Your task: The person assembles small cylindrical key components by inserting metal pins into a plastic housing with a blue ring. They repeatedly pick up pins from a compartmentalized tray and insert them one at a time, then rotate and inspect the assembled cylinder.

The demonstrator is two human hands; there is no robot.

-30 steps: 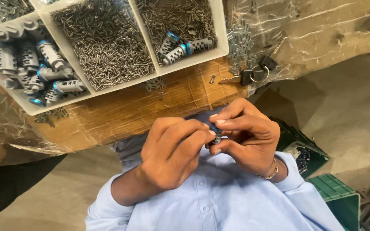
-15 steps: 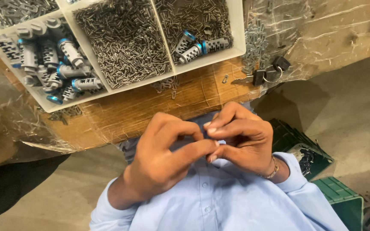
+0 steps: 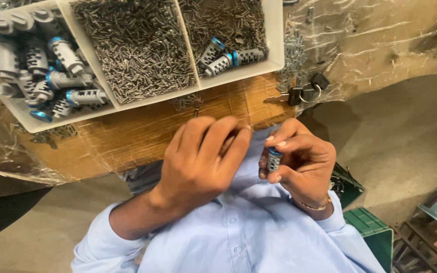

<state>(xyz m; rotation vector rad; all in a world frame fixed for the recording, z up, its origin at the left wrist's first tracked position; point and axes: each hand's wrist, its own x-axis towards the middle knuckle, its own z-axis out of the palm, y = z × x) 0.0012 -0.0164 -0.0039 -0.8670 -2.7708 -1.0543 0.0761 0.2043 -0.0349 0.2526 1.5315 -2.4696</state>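
I see the right hand (image 3: 302, 164) closed around a small grey lock cylinder with a blue ring (image 3: 274, 160), thumb and forefinger pinching it upright so the blue end faces up toward the camera; that pose leaves the top face exposed for work. The left hand (image 3: 203, 159) sits just beside the grip, apart from the cylinder, with fingers curled inward. I cannot tell whether those fingers hold a small part, since the fingertips are turned away from the lens.

Beyond the grip, further from the body, a white divided tray (image 3: 274, 45) rests on a cardboard-covered bench (image 3: 142, 131). The compartment straight ahead of the left hand holds loose small metal pins (image 3: 137, 50); the compartment ahead of the right hand holds more pins plus finished cylinders (image 3: 226, 55); the far-left compartment holds a pile of grey cylinder bodies (image 3: 41, 71). I judge this layout keeps stock within a short reach of both hands. Small padlocks with keys (image 3: 304, 91) lie just past the right hand, near the tray's corner. Green crates (image 3: 370, 227) stand below the right wrist.
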